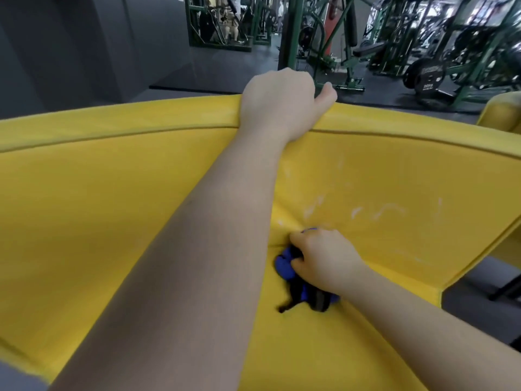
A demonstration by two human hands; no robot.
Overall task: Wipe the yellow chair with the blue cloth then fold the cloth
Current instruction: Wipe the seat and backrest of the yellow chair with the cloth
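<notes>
Both our hands are busy and well apart: our left hand (279,105) grips the far top edge of the yellow chair (112,193), and our right hand (324,258) clutches the bunched blue cloth (284,266) against the seat crease, nearer us. Green gym machines (324,38) stand far behind.

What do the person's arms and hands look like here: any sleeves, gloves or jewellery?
Both forearms are bare to the frame edge, no sleeves showing. The left hand and right hand wear no gloves; no watch, band or ring shows. A grey patch in the lower left corner may be clothing.
</notes>
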